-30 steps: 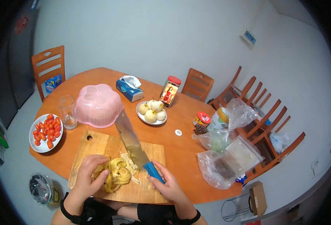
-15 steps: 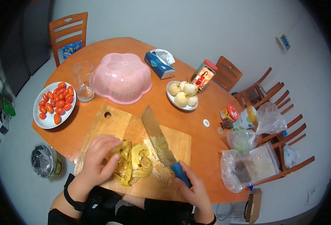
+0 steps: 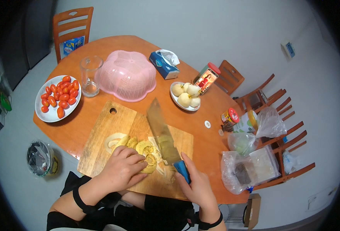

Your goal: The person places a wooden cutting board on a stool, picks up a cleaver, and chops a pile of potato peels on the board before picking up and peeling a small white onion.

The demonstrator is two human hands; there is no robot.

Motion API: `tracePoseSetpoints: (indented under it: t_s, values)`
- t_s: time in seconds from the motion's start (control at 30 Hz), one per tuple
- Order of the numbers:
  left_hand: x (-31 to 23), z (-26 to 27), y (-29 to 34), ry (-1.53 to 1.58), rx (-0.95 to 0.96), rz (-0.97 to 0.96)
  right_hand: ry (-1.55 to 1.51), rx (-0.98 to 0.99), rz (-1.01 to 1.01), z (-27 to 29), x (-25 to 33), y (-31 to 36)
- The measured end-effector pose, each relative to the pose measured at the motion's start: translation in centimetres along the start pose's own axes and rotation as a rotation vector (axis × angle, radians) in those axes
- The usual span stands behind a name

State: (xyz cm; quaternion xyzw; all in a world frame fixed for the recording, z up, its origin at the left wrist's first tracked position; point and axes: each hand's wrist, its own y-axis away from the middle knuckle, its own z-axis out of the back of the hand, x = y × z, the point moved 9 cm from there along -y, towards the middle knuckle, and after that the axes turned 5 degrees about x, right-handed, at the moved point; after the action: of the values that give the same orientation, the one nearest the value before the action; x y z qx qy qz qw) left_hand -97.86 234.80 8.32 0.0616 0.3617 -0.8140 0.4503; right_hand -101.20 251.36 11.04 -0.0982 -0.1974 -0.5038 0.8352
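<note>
Pale walls (image 3: 231,27) rose behind the glossy orange-brown table (image 3: 210,154) where you sat. Your left hand (image 3: 124,166) lay palm down with its fingers bent over the yellow peelings (image 3: 148,152); whether they pinched any strands, the view could not tell. Your right hand (image 3: 195,184) was wrapped around the blue handle of the broad knife (image 3: 164,133), its blade pointing away from you, just right of the heap. Those peelings sat in the middle of the wooden board (image 3: 93,156), loosely coiled, and would likely have felt light, limp and damp, apt to slide or tear if pulled by one end; gathering them from above with the whole hand looked surer. Your knife seemed the heavy, stiff piece, safest held by its handle, fingers clear of the edge. Beyond the board stood a pink basket (image 3: 127,77), upside down, with a glass mug (image 3: 90,79) just beside it, red tomatoes (image 3: 64,96) on a plate to the left, and peeled pears (image 3: 184,99) on another, farther off to the right.
</note>
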Motion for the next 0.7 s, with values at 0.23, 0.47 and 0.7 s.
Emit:
tracePoseSetpoints:
  t_s: [0.23,0.47,0.7]
  values:
    - [0.0,-0.1,0.3,-0.001,-0.043,-0.014,-0.013,-0.066,0.056,-1.6,0.8,0.7]
    - [0.5,0.1,0.8,0.039,-0.079,0.003,-0.093,-0.076,0.037,-1.0,1.5,1.5]
    - [0.6,-0.2,0.8,0.049,-0.055,0.006,-0.093,-0.095,0.061,-0.5,1.5,1.3]
